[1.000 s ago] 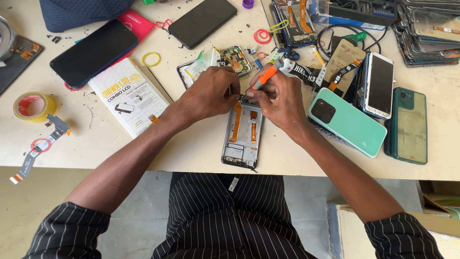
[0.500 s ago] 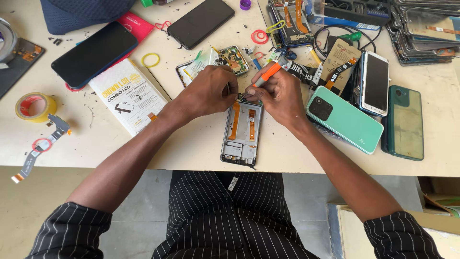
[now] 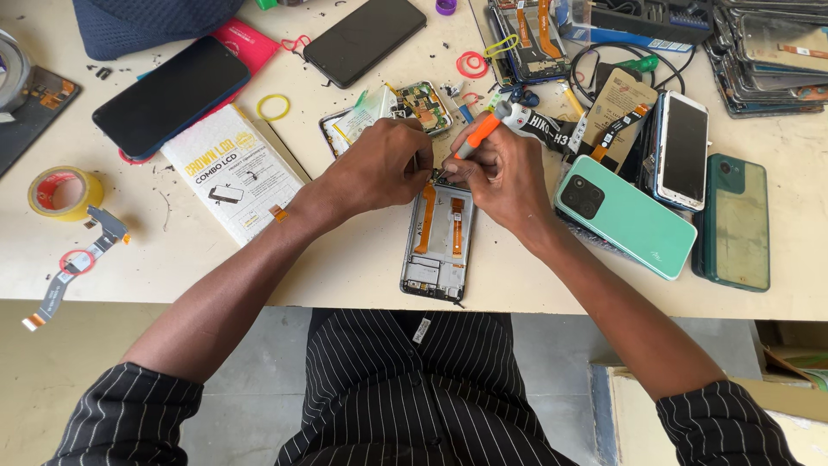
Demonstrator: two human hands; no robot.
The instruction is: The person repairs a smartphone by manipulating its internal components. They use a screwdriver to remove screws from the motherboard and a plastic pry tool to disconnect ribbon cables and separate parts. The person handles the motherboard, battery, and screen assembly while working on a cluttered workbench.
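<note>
Little has shifted — right hand [image 3: 504,173] grips orange screwdriver [image 3: 479,135] while left hand [image 3: 379,164] pins opened phone [image 3: 438,242] steady near bench's front edge.

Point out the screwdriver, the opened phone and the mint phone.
screwdriver [image 3: 479,134], head view, orange handle.
opened phone [image 3: 437,246], head view, bare inner frame.
mint phone [image 3: 625,217], head view, middle of its back.

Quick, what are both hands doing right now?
Left hand: closed, fingers pressing on the top end of the opened phone.
Right hand: closed on an orange screwdriver, tip down at the phone.
</note>
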